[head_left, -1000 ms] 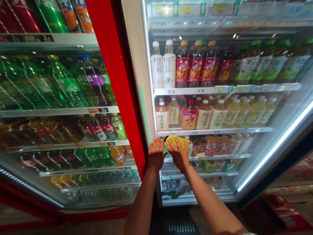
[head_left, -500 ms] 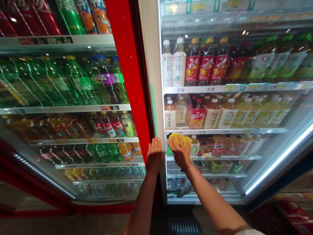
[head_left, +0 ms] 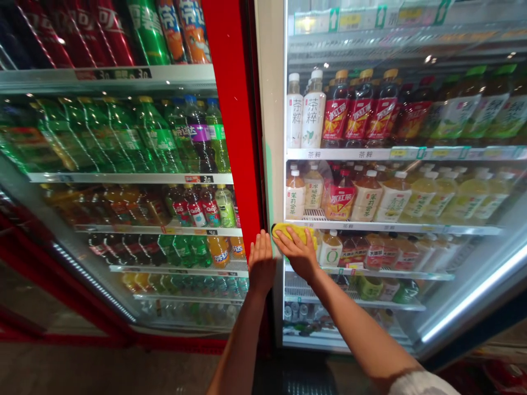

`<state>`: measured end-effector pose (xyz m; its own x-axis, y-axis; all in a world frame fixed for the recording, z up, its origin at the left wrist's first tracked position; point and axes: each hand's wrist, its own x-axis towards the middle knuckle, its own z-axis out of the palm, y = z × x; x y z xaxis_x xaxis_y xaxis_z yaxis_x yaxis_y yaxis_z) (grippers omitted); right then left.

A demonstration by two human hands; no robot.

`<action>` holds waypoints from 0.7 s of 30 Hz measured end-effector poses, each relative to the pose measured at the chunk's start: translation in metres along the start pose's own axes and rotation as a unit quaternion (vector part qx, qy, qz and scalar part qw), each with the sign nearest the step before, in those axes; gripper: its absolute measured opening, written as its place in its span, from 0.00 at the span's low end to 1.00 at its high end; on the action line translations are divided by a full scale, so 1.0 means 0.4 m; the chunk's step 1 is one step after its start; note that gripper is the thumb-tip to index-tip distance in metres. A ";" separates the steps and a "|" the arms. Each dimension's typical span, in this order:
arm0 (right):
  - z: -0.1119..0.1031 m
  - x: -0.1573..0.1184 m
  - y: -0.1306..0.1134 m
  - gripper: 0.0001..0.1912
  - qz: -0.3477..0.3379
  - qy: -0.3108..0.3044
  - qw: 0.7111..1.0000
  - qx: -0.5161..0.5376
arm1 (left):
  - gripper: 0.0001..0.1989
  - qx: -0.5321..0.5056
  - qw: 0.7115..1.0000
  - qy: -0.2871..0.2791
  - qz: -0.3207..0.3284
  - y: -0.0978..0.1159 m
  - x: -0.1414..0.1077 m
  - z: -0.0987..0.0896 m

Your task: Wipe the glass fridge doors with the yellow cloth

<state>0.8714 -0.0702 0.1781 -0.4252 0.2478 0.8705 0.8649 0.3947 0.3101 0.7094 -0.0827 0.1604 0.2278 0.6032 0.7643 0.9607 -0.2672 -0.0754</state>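
Note:
My right hand [head_left: 297, 251] presses a folded yellow cloth [head_left: 290, 229] against the glass door of the right-hand drinks fridge. The cloth's left end overlaps the door's white frame [head_left: 272, 109], and a small dark patch shows at that end. My left hand [head_left: 262, 260] lies flat with fingers stretched upward and held side by side, at the edge between the red frame [head_left: 234, 137] of the left fridge and the white frame. It has nothing visible in it. Bottles stand on shelves behind the glass near both hands.
The left fridge holds rows of soda bottles [head_left: 154, 131] behind glass. Tea bottles [head_left: 340, 109] line the shelves [head_left: 362, 154] of the right one. A bright light strip [head_left: 473, 274] runs down its right side. Dark floor [head_left: 164, 367] shows below.
My right hand has slid the yellow cloth left, from the glass onto the white frame's edge. My left hand stays flat in about the same place. The view has shifted slightly left.

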 end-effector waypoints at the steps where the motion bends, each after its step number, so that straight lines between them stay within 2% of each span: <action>1: 0.002 -0.015 0.000 0.24 -0.024 -0.012 1.000 0.012 | 0.35 0.003 1.000 -0.003 -0.004 -0.003 -0.002 -0.007; 4: 0.004 -0.012 0.010 0.24 -0.056 -0.018 0.998 0.029 | 0.37 0.006 1.000 -0.004 -0.014 -0.010 -0.004 -0.029; 9: 0.003 0.055 0.016 0.23 -0.016 0.016 0.999 0.025 | 0.40 0.006 1.000 0.001 -0.026 -0.006 0.003 -0.056; 11: 0.006 0.040 0.010 0.22 -0.027 0.025 0.999 0.021 | 0.40 0.006 1.000 0.002 -0.031 -0.003 0.002 -0.064; 14: 0.009 -0.013 0.002 0.21 -0.083 0.016 0.996 0.027 | 0.40 0.010 0.999 0.006 -0.038 -0.002 -0.003 -0.074; 16: 0.007 -0.025 0.008 0.21 -0.116 0.007 0.992 0.039 | 0.40 0.010 0.999 0.010 -0.036 -0.002 -0.005 -0.079; 18: -0.003 0.005 0.024 0.22 -0.111 0.006 0.993 0.045 | 0.40 0.009 0.999 0.017 -0.030 -0.002 -0.003 -0.082; 21: -0.029 0.101 0.056 0.25 -0.040 0.003 0.998 0.042 | 0.40 0.007 0.999 0.028 -0.025 0.001 0.012 -0.088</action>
<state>0.8767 -0.0618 0.2247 -0.4907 0.2074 0.8463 0.8024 0.4863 0.3461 0.7053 -0.1063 0.1866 0.1714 0.5726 0.8017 0.9729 -0.2267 -0.0461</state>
